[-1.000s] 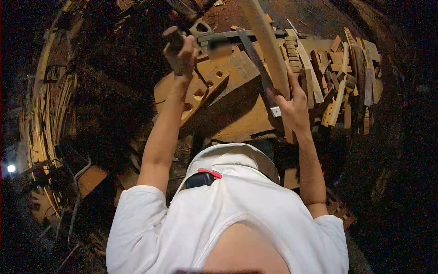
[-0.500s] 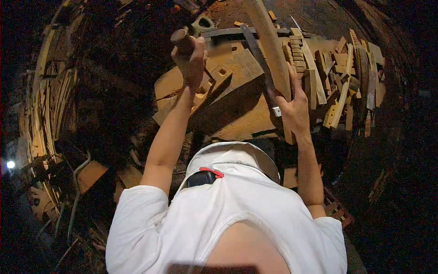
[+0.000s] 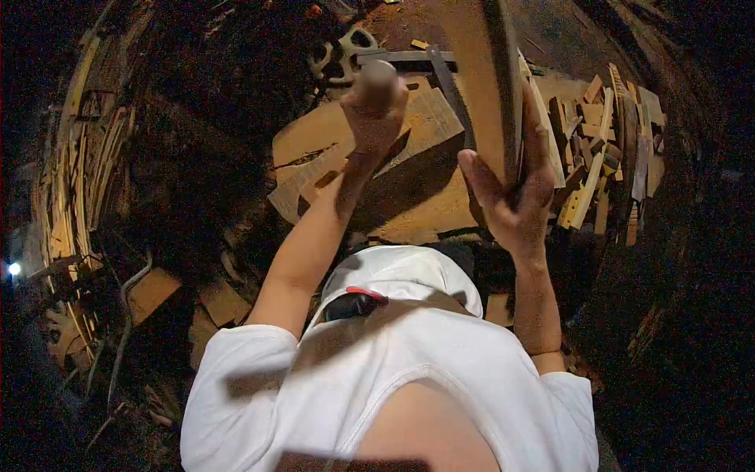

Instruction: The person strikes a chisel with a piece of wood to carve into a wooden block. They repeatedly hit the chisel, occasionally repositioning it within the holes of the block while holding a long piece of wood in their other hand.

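My left hand [image 3: 376,122] is wrapped around a round-ended wooden chisel handle [image 3: 377,79], blurred at its top. The blade is hidden below the hand. Under that hand, a wooden piece [image 3: 318,191] shows only in part on a thick board [image 3: 425,122]. My right hand [image 3: 519,200] has its thumb and fingers on opposite sides of a long, flat-faced wooden bar [image 3: 487,94], raised close to the camera. The bar's upper end runs out of view. A dark saw-like blade [image 3: 448,86] lies just left of the bar.
Many wood offcuts [image 3: 598,141] are heaped on the right. Long thin strips [image 3: 86,173] stand at the far left. Beyond the board is a pale metal part with holes [image 3: 342,59]. A bent rod [image 3: 130,307] stands at lower left.
My left hand has moved right with the chisel, covering more of the wooden piece. My right hand has raised the wooden bar nearer the camera and turned it more upright.
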Available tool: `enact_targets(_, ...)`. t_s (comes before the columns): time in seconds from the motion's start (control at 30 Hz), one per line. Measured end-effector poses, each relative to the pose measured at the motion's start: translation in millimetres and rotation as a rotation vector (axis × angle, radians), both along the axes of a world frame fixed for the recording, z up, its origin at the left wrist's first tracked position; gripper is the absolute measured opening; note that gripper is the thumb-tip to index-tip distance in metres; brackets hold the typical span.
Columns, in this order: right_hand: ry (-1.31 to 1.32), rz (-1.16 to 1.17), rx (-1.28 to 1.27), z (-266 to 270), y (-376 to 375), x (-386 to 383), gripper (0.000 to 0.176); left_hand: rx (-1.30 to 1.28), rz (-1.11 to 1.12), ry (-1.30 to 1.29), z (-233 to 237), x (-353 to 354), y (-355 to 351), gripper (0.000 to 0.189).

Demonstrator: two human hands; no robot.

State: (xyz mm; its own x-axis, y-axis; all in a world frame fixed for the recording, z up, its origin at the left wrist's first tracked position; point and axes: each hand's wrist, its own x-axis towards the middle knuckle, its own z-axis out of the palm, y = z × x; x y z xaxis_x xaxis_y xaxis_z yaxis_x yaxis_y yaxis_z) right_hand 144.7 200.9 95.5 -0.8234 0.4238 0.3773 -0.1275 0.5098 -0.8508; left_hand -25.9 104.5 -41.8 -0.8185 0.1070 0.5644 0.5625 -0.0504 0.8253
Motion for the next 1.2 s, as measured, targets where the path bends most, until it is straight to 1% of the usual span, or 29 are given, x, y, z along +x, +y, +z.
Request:
enact_targets(0.03,0.099,0.002,0.132,3,-2,-3,0.075,0.006,0.004,0.004,-7,1,2,0.012)
enact_targets(0.07,0.038,0.043,0.163,-4,-1,-4,0.075,0.021,-0.074,0.032,-15,2,4,0.013)
enact_targets(0.1,0.042,0.050,0.173,-15,4,-1,0.075,0.037,-0.151,0.062,-28,2,7,0.016)
enact_targets(0.13,-0.150,0.086,0.155,-27,13,3,0.078,0.029,-0.172,-0.043,-44,2,18,0.026)
enact_targets(0.17,-0.340,0.125,0.136,-32,18,2,0.081,0.035,-0.159,-0.036,-39,5,21,0.026)
enact_targets(0.2,-0.237,0.098,0.098,-27,15,3,0.079,0.045,-0.210,0.006,-31,8,21,0.030)
enact_targets(0.23,-0.237,0.122,0.101,-22,13,4,0.079,0.049,-0.257,0.039,-27,11,21,0.034)
enact_targets(0.27,-0.178,0.050,0.045,-17,9,9,0.080,0.045,-0.233,0.031,-32,19,25,0.034)
enact_targets(0.3,-0.118,-0.025,-0.011,-13,6,11,0.081,-0.011,-0.309,-0.095,-39,25,32,0.033)
enact_targets(0.33,-0.047,-0.086,0.082,-9,2,11,0.081,-0.063,-0.386,-0.217,-45,26,36,0.032)
enact_targets(0.37,-0.041,-0.074,0.084,-12,3,12,0.081,-0.061,-0.373,-0.212,-35,27,33,0.032)
enact_targets(0.43,-0.397,-0.026,0.094,-29,12,17,0.079,-0.259,-0.222,0.113,5,39,31,0.033)
enact_targets(0.47,-0.277,-0.033,0.122,-31,16,16,0.078,-0.277,-0.261,0.094,15,41,28,0.034)
enact_targets(0.5,-0.265,-0.033,0.131,-29,17,18,0.078,-0.268,-0.258,0.106,14,41,30,0.034)
enact_targets(0.57,-0.307,-0.103,-0.139,-22,12,26,0.077,-0.421,-0.344,-0.069,9,45,28,0.035)
enact_targets(0.6,-0.278,-0.157,-0.137,-27,10,31,0.075,-0.424,-0.339,-0.082,10,48,26,0.035)
enact_targets(0.63,-0.289,-0.149,-0.143,-32,8,34,0.075,-0.435,-0.323,-0.029,12,49,24,0.036)
enact_targets(0.67,-0.318,-0.147,-0.090,-35,6,35,0.075,-0.446,-0.309,0.030,16,49,22,0.036)
enact_targets(0.7,-0.338,-0.152,-0.031,-38,6,35,0.075,-0.448,-0.311,0.034,12,51,23,0.036)
enact_targets(0.73,-0.235,-0.050,0.025,-44,8,30,0.076,-0.402,-0.296,0.052,6,53,28,0.035)
enact_targets(0.77,-0.224,-0.062,0.032,-41,11,30,0.076,-0.352,-0.283,0.072,6,53,34,0.034)
enact_targets(0.83,-0.313,-0.045,-0.071,-38,13,36,0.077,-0.354,-0.319,0.082,2,50,33,0.032)
enact_targets(0.9,-0.293,-0.058,-0.120,-40,8,38,0.077,-0.361,-0.354,0.075,-6,47,29,0.030)
enact_targets(0.97,-0.205,-0.104,-0.162,-44,5,38,0.077,0.087,-0.548,-0.125,-19,31,23,0.018)
enact_targets(1.03,-0.224,-0.104,-0.175,-45,6,41,0.078,-0.037,-0.194,-0.011,7,12,1,0.010)
enact_targets(1.1,-0.232,-0.105,-0.178,-46,11,42,0.078,0.078,-0.057,-0.143,8,-10,-14,0.012)
enact_targets(1.13,-0.249,-0.091,-0.176,-48,12,42,0.079,0.077,-0.061,-0.141,8,-21,-23,0.012)
enact_targets(1.2,-0.269,-0.077,-0.179,-51,12,43,0.080,0.259,-0.072,-0.360,8,-30,-37,0.016)
